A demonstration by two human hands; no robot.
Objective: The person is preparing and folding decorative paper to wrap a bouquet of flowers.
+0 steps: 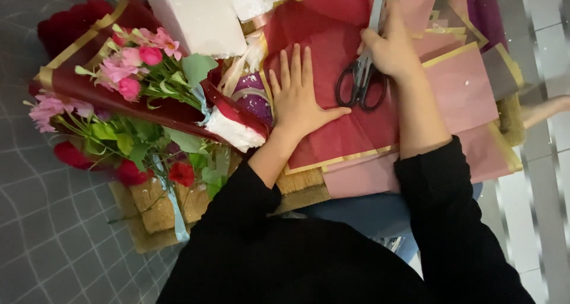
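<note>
I see left hand (300,99) flat, open, pressing dark red gold-edged wrapping paper (332,132) at centre; right hand (389,46) closed around black-handled metal scissors (363,72), upper right.

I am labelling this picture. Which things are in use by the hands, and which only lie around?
In use:
left hand
dark red sheet
right hand
scissors

Lying around:
flower bouquet
white block
pink sheets
</note>
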